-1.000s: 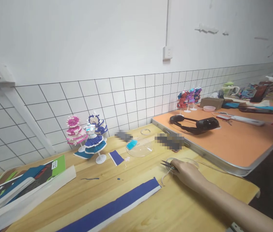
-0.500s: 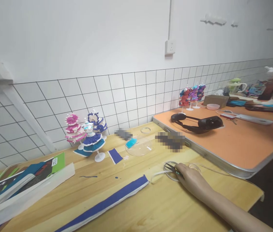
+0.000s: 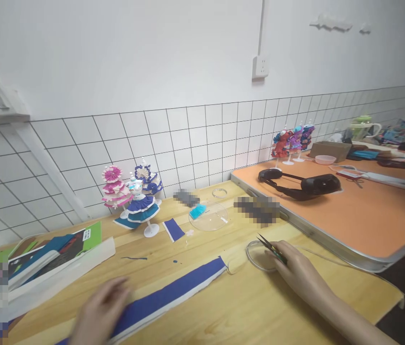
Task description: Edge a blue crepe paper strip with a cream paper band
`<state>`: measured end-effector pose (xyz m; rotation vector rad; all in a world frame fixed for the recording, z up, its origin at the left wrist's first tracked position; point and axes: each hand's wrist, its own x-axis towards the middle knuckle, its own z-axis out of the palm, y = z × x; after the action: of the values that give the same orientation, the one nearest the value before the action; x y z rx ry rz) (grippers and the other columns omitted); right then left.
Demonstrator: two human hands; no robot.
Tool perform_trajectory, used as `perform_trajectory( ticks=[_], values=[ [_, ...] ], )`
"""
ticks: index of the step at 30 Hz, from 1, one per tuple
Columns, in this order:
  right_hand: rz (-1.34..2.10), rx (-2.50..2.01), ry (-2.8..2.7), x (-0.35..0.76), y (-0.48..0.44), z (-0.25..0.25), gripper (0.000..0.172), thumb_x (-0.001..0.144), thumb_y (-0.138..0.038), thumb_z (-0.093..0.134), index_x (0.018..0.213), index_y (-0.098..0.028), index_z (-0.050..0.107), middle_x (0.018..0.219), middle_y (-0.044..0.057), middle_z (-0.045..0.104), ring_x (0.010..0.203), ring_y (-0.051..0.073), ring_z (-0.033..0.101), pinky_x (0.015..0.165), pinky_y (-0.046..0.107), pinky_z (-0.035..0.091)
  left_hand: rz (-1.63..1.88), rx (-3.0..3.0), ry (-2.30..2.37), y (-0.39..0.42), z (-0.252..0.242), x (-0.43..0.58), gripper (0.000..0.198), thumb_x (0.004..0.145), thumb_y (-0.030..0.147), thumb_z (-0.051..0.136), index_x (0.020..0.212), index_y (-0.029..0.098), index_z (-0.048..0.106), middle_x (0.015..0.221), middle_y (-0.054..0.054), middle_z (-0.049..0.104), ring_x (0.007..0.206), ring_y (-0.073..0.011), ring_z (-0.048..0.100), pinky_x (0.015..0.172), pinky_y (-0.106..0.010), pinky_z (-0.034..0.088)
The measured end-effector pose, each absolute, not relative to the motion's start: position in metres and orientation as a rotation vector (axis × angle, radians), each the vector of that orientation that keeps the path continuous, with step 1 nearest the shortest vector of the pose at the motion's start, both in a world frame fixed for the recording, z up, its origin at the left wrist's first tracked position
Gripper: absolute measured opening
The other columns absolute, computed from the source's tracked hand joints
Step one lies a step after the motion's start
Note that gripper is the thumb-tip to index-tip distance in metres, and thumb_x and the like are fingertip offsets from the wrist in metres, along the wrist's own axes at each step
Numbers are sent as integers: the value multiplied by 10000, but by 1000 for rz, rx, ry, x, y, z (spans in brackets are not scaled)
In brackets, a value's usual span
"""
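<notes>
My right hand [image 3: 298, 270] is closed around a small pair of dark scissors [image 3: 270, 247], whose tips point up and left over a clear round lid [image 3: 256, 256] on the wooden table [image 3: 231, 311]. A long blue strip with a white edge [image 3: 174, 294] lies diagonally across the table. My left hand [image 3: 100, 311] comes in blurred at the bottom, resting on or just over the strip's near end; its fingers are smeared by motion.
Small paper-dress dolls on stands [image 3: 136, 203] stand by the tiled wall. A blue scrap [image 3: 174, 230] and a clear dish [image 3: 208, 215] lie behind. Booklets [image 3: 51, 254] sit at left. An orange table [image 3: 349, 211] at right carries black goggles [image 3: 303, 184] and clutter.
My left hand has come into view at the bottom onto the blue strip. My right hand has lifted the scissors' tips up off the table. The strip has shifted leftward.
</notes>
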<state>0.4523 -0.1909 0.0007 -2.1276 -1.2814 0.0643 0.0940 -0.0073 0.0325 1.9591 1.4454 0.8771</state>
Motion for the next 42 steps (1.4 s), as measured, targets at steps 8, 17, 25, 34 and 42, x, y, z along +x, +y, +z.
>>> perform_trajectory(
  ticks=[8,17,25,34,42],
  values=[
    [1315,-1487,-232,379,-199,3,413,779,-557,451,873,-180,592,476,-41,495,311,70,370,310,157,235,547,2951,687,-53,9,233,106,729,142,529,806,206,563,838,-30,560,825,-221,496,769,-387,406],
    [1578,-1261,-1,353,-169,-13,473,907,-425,302,653,-134,576,301,-40,412,232,34,301,283,121,107,607,3146,643,-43,-14,245,128,740,84,517,690,202,518,728,-13,531,732,-209,458,691,-366,380],
    [1553,-1274,17,351,-155,2,481,920,-423,229,694,-152,557,303,-42,417,198,32,265,257,139,121,763,3173,607,-41,-18,245,141,709,88,556,654,205,501,664,-6,512,673,-204,441,628,-344,343],
    [1491,-1215,-17,349,-143,-6,355,910,-426,245,805,-184,483,332,-55,435,207,59,254,218,150,210,853,3177,600,-41,-20,245,162,671,75,565,634,212,487,619,2,506,631,-201,427,617,-340,317],
    [1475,-1169,-68,347,-146,-8,317,910,-446,261,824,-200,441,373,-77,425,239,53,253,229,155,279,801,3200,595,-44,-18,245,156,685,79,555,643,214,490,604,9,511,629,-200,446,641,-348,317]
  ],
)
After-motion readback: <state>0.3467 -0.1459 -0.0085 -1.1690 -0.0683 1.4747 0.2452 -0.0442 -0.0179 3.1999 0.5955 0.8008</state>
